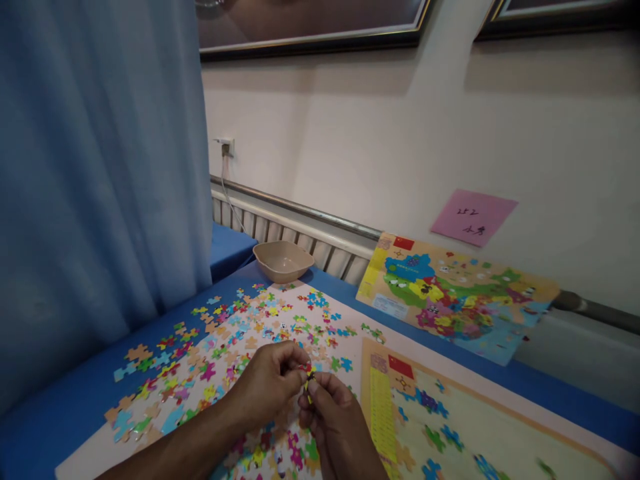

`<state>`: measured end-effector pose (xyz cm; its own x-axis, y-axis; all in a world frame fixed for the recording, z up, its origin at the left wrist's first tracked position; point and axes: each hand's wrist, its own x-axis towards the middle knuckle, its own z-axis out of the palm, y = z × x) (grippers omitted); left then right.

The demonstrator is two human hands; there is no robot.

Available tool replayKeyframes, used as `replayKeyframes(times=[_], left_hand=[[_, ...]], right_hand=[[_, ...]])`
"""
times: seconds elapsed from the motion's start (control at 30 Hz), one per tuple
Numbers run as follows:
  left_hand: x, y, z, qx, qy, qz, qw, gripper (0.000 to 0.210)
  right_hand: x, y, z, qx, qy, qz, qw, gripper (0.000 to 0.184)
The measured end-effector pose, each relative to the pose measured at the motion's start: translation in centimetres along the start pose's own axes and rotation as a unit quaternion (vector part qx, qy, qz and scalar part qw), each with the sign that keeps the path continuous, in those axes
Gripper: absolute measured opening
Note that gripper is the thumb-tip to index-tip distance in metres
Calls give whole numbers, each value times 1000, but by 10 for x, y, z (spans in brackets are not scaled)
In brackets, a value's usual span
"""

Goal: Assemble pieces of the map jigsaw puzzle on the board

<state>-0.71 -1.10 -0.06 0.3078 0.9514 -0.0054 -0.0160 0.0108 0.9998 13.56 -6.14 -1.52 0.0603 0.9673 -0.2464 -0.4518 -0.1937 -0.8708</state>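
Observation:
My left hand (273, 377) and my right hand (333, 407) meet above the table, fingertips almost touching. Between the left thumb and fingers is a small red puzzle piece (305, 367). A yellow and black puzzle piece (309, 388) is pinched in the right hand; whether the two pieces are joined, I cannot tell. Many loose puzzle pieces (207, 371) in mixed colours lie spread under and around both hands. To the right sits a puzzle board (383, 407) with a yellow strip, a red flag and several scattered pieces on it.
A beige bowl (283, 260) stands at the table's back edge. A colourful map sheet (450, 293) leans against the wall beneath a pink note (473, 217). A blue curtain (105, 160) hangs at left, and a radiator (295, 237) runs behind the table.

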Motion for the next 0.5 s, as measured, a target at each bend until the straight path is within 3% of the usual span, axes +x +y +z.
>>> replayKeyframes(times=[0.2,0.5], left_hand=[[2,-10,0,-3,15,-7,1000,24],[5,-5,-3,-4,6,-8,1000,26]], right_hand=[[1,3,1,33,-8,14,999,65],[7,16,-3,37,-9,8,999,73]])
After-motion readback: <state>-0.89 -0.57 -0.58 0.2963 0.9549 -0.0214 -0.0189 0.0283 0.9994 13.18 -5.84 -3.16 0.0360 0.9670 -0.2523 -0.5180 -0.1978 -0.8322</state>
